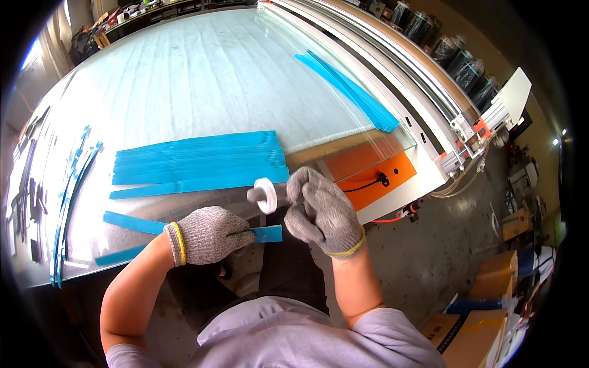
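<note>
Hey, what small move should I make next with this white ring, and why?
Perhaps lower your right hand, bringing the white ring nearer the blue strip: the ring seems threaded on a finger, apart from the strip, which your left hand pinches.

Left hand (211, 236) and right hand (325, 211): both gloved in mottled grey knit, yellow band at the cuffs. Ring (267, 196) plain white. Held strip (269, 233) solid blue, same blue on the strip stack (196, 161) and the fanned strips (353, 94). Tabletop sheet (202, 80) pale green-white, faint lengthwise streaks. Panel (402, 171) orange, cable (384, 180) black, tube (386, 221) red. Shirt (276, 325) pale lilac-grey, trousers (285, 270) black.
</note>
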`<state>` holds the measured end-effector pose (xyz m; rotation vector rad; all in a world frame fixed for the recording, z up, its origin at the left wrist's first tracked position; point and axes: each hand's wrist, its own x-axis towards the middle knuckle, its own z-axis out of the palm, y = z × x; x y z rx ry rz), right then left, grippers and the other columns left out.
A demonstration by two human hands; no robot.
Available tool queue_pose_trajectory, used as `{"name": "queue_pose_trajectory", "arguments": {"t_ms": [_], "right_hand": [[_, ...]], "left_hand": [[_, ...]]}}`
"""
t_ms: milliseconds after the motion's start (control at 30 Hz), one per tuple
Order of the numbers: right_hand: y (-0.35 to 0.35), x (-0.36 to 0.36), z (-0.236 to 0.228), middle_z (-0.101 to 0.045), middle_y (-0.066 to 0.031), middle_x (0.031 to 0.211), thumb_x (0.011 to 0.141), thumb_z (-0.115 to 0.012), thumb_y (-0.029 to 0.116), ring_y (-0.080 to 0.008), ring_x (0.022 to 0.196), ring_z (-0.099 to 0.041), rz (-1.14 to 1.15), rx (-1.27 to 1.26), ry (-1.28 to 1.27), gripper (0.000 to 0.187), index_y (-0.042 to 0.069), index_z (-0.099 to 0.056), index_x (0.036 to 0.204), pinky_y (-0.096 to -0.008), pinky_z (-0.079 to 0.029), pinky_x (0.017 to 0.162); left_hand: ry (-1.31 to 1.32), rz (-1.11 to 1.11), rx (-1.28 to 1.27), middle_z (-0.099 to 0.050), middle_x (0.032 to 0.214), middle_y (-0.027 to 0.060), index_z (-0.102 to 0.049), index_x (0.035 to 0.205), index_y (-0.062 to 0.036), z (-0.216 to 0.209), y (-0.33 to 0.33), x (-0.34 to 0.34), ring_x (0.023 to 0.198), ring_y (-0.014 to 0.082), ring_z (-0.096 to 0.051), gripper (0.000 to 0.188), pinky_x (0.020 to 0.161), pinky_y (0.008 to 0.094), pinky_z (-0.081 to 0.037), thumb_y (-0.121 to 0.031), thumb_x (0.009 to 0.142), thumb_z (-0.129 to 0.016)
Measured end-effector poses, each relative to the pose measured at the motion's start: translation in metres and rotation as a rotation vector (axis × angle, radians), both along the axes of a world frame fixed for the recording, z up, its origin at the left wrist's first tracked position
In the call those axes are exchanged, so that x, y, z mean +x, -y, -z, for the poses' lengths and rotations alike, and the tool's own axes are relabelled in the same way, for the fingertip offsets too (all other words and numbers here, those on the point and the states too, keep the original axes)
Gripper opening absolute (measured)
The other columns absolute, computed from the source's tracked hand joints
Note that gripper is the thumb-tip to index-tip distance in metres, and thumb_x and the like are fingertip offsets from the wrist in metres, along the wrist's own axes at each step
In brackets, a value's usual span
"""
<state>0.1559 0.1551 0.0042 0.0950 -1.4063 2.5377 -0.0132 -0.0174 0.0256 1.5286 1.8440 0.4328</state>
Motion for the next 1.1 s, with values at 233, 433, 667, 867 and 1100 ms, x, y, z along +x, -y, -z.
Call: {"name": "queue_pose_trajectory", "arguments": {"t_ms": [233, 433, 667, 867, 1100], "right_hand": [[0.006, 0.027, -0.004, -0.065, -0.0113, 0.106, 0.101, -0.049, 0.0, -0.0059, 0.066, -0.058, -0.299, 0.582, 0.313, 0.013, -0.002, -0.061, 0.105, -0.0183, -0.045, 0.051], [-0.005, 0.001, 0.006, -0.058, -0.0035, 0.068, 0.104, -0.05, 0.012, -0.0075, 0.048, -0.05, -0.181, 0.354, 0.276, 0.015, 0.0, -0.06, 0.107, -0.0221, -0.038, 0.044], [-0.002, -0.01, 0.025, -0.068, -0.0186, 0.088, 0.106, -0.049, 0.019, -0.0082, 0.043, -0.044, -0.108, 0.065, 0.132, 0.017, 0.004, -0.054, 0.101, -0.0229, -0.035, 0.042], [-0.003, -0.016, -0.006, -0.062, -0.036, 0.127, 0.107, -0.045, 0.019, -0.0044, 0.04, -0.04, -0.118, 0.132, 0.022, 0.018, 0.004, -0.053, 0.103, -0.0197, -0.035, 0.04], [0.025, 0.02, -0.003, -0.064, -0.0212, 0.12, 0.101, -0.053, 0.004, -0.0173, 0.099, -0.066, -0.003, 0.49, 0.106, 0.001, 0.003, -0.054, 0.102, -0.0346, -0.048, 0.097]], "left_hand": [[0.197, -0.159, 0.022, -0.069, 0.072, 0.0136, -0.071, 0.083, 0.001, -0.027, 0.007, -0.003, 0.063, 0.0254, -0.063, 0.032, 0.064, 0.0386, -0.052, -0.023, 0.101, -0.061], [0.345, -0.271, 0.027, -0.065, 0.068, 0.0071, -0.072, 0.087, 0.0016, -0.031, 0.011, 0.001, 0.059, 0.0142, -0.057, 0.031, 0.06, 0.0315, -0.049, -0.023, 0.103, -0.06], [0.283, -0.242, 0.015, -0.065, 0.067, 0.0091, -0.072, 0.087, 0.0011, -0.026, 0.016, 0.002, 0.061, 0.0172, -0.06, 0.035, 0.063, 0.0349, -0.051, -0.028, 0.103, -0.061], [0.149, -0.167, 0.022, -0.069, 0.075, 0.0173, -0.072, 0.089, 0.0026, -0.009, 0.017, 0.001, 0.069, 0.0319, -0.066, 0.034, 0.069, 0.0418, -0.053, -0.029, 0.1, -0.062], [0.24, -0.345, 0.131, -0.067, 0.074, 0.003, -0.067, 0.13, 0.0005, -0.031, 0.016, -0.003, 0.061, 0.0076, -0.056, 0.031, 0.057, 0.0257, -0.049, -0.01, 0.102, -0.058]]}}
